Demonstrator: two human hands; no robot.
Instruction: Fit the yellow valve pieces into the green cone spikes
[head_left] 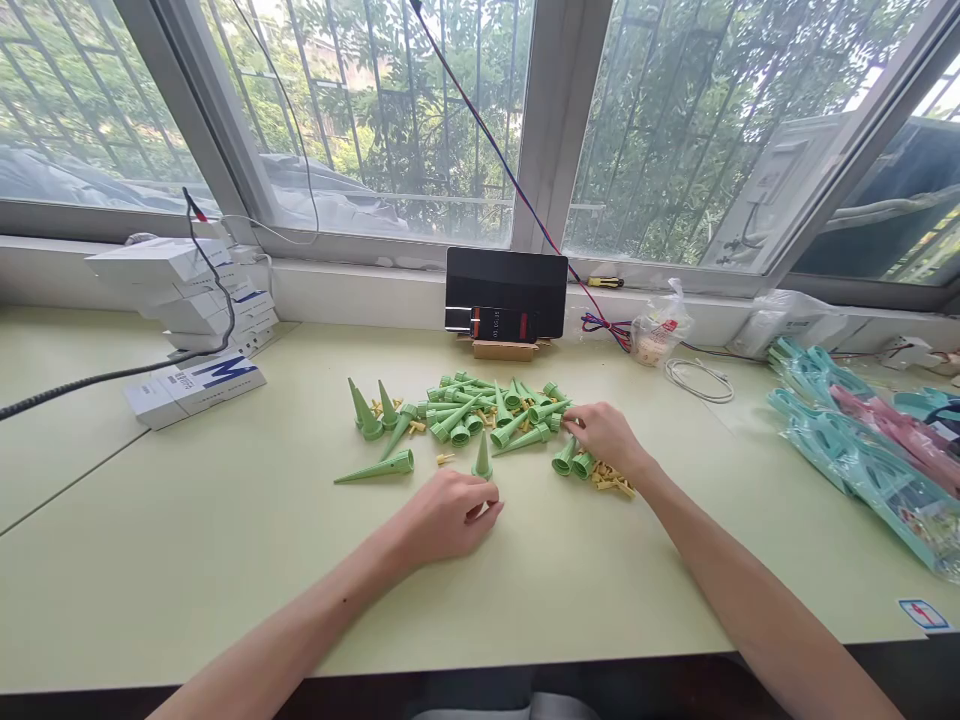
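My left hand (456, 508) rests low over the table with its fingers curled together; whatever is in them, if anything, is hidden. Just behind its knuckles a green plastic cone (482, 458) stands point up, its base partly covered by the hand. At the right end of a heap of green plastic cones (457, 410), my right hand (604, 435) has its fingertips pinched together, and what they grip cannot be made out. Two green cones (564, 460) lie below that hand, beside a small pile of yellow plastic pieces (611, 480).
Left of the heap lies a single green cone (379, 467); more stand upright behind it. A phone (504, 324) leans on a dark tablet (517, 275) at the back. White boxes (195, 390) are at left, teal bagged items (862, 450) at right.
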